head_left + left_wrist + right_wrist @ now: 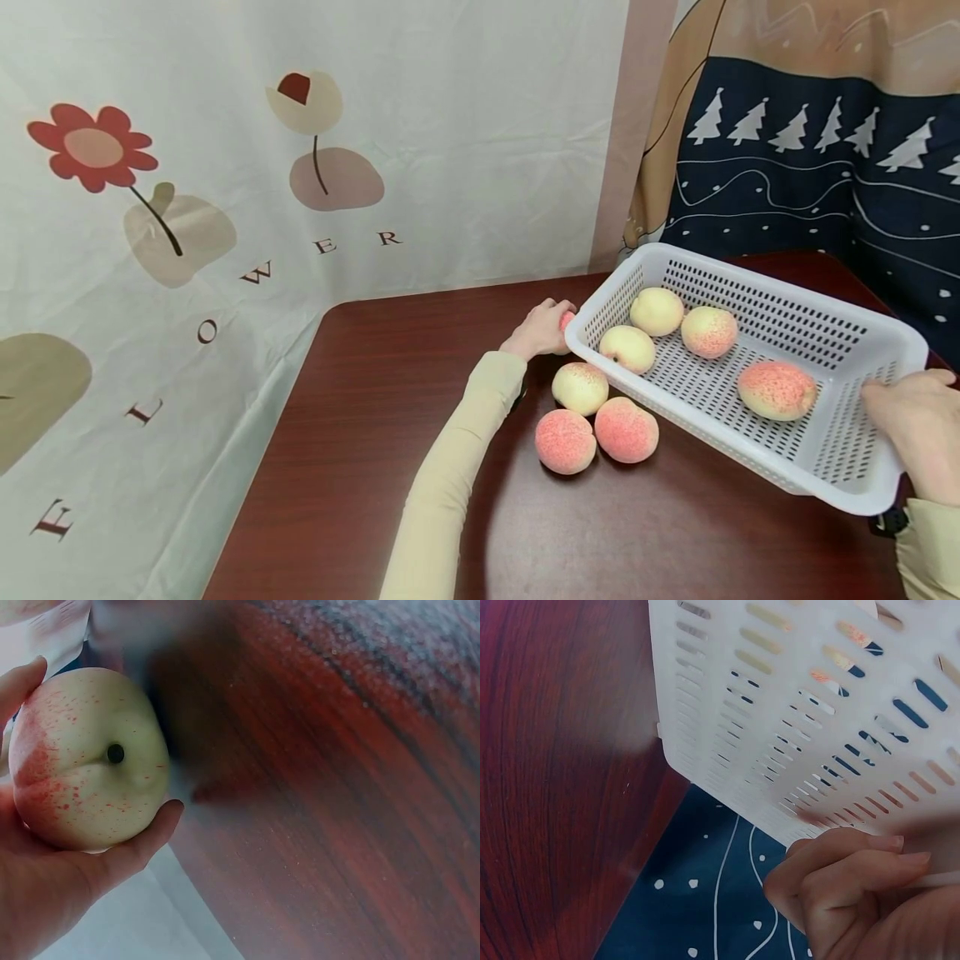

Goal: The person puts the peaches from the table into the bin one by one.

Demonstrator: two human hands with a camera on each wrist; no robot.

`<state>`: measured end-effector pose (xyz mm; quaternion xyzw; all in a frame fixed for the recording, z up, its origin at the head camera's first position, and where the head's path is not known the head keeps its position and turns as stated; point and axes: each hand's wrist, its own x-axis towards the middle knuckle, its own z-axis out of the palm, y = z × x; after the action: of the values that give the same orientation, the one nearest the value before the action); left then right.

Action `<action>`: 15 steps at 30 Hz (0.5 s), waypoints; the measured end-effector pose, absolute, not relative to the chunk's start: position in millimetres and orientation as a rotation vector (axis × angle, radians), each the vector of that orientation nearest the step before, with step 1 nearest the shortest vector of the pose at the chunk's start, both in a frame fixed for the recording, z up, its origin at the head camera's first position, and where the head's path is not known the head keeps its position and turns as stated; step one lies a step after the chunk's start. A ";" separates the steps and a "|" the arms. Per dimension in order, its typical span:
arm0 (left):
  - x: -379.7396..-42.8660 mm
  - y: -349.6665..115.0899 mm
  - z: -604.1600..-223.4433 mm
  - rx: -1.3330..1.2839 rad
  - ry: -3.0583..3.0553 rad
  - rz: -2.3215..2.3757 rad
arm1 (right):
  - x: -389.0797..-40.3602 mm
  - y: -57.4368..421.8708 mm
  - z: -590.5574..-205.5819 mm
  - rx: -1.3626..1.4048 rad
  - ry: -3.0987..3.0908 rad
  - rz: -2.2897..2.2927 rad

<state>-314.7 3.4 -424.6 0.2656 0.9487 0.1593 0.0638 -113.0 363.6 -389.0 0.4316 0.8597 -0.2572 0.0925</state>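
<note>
My left hand (542,327) holds a peach (90,765) just outside the left end of a white plastic basket (712,425). In the left wrist view, fingers and thumb curl round that pale, red-flecked fruit, its dark stem hole showing. At the basket's right end my right hand (918,425) grips the rim; its curled fingers show in the right wrist view beneath the slotted wall. Several peaches lie inside, among them a red-speckled peach (777,390) towards the right. On the table sit a pale peach (580,388) and two pinker peaches, one peach (566,442) left of the other peach (627,430).
The dark red-brown wooden table (360,450) lies beneath everything. Behind and left of it hangs a pale cloth (487,150) printed with flowers and letters. A navy cloth (787,183) with white trees hangs at the back right, beyond the basket.
</note>
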 end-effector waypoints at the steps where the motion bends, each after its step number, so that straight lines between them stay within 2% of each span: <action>1: -314.1 3.4 -424.5 0.808 2.873 0.479 | -112.8 363.6 -389.1 1.279 2.553 -0.764; 15: -313.9 0.5 -431.5 0.799 2.926 0.541 | -111.0 360.7 -387.5 1.283 2.544 -0.761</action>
<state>-313.9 0.5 -431.5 0.2591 0.9493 0.1756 0.0302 -111.0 360.7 -387.5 0.4331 0.8586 -0.2569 0.0959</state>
